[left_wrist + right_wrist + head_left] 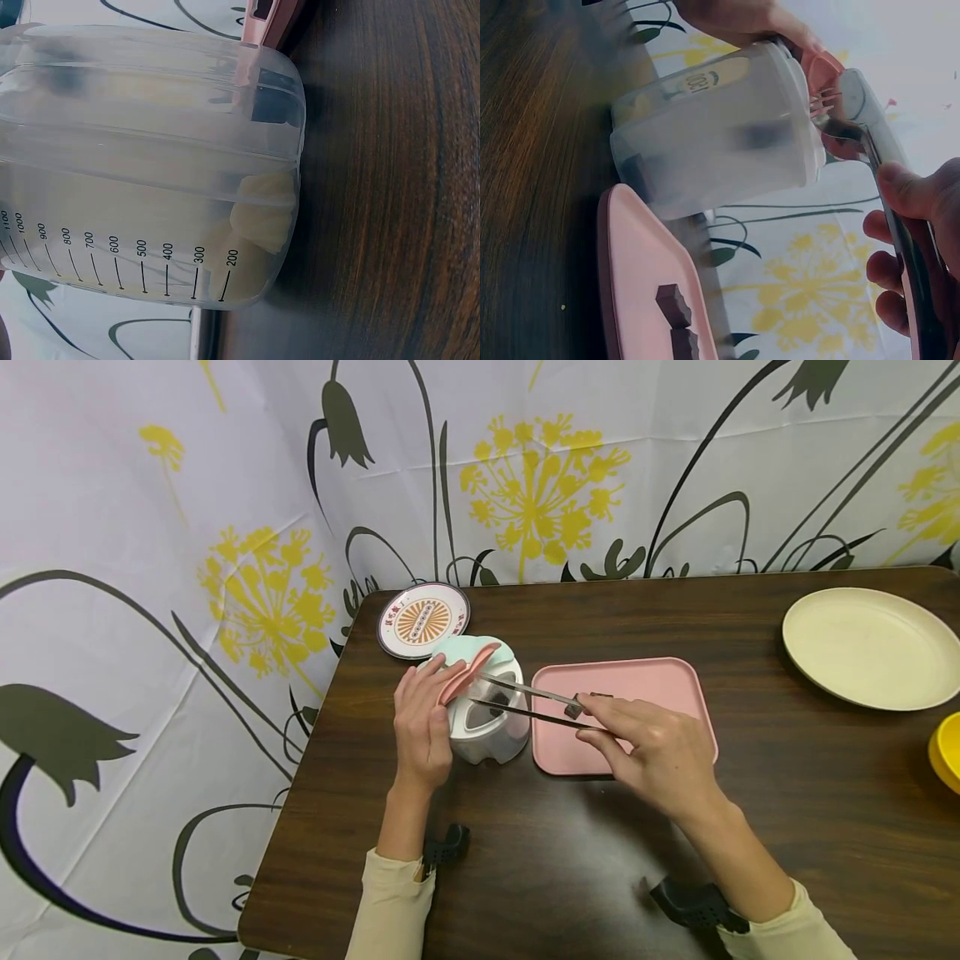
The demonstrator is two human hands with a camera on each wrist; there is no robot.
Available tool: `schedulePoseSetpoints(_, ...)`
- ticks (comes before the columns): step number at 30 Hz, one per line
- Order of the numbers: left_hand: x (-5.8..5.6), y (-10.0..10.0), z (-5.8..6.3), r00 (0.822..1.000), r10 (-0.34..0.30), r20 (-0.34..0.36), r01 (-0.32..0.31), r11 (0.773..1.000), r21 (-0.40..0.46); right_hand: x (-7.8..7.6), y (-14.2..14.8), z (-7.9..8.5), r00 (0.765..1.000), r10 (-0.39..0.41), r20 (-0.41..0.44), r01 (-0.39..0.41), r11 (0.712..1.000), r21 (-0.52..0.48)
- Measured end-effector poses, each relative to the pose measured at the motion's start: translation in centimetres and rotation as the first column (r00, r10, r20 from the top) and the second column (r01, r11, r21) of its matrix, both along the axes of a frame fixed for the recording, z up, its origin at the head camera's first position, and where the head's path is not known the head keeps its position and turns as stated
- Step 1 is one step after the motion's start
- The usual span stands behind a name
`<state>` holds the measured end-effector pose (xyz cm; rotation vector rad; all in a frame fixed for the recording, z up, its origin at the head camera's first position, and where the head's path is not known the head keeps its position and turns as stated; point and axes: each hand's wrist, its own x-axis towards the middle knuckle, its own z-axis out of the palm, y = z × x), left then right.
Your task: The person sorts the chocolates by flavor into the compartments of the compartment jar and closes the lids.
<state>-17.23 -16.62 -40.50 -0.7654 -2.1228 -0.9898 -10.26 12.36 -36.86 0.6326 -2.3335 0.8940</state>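
A clear lidded container [491, 745] with a white and mint-green top stands left of the middle of the table. Its pink flap [468, 675] is raised, and my left hand [422, 722] rests against it with fingers extended. With my right hand [660, 747] I grip metal tongs [536, 692]. Their forked tips are apart, at the lid opening beside the flap; I see nothing between them. Pale chunks [262, 214] lie at the container's bottom, and a blurred dark shape [761, 135] shows through its wall. Two dark brown blocks [673, 305] sit on the pink tray [555, 747].
Behind the container is a round printed plate [422, 620]. A cream oval plate [873, 647] lies at the right, with a yellow bowl [948, 752] at the table's right side. A flower-patterned cloth [660, 468] hangs behind the dark wooden table [558, 852].
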Motion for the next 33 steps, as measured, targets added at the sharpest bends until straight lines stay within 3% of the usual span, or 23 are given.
schedulePoseSetpoints(18,0.1,0.0,0.0,1.000,0.008,0.014,-0.008,1.000,-0.004,0.0,0.4,0.2,0.998,0.054,-0.013,-0.055,0.998,-0.038)
schedulePoseSetpoints(33,0.1,0.0,-0.1,1.000,0.005,0.007,-0.005,1.000,-0.003,0.7,3.0,-0.2,0.998,-0.048,0.051,0.045,0.997,0.062)
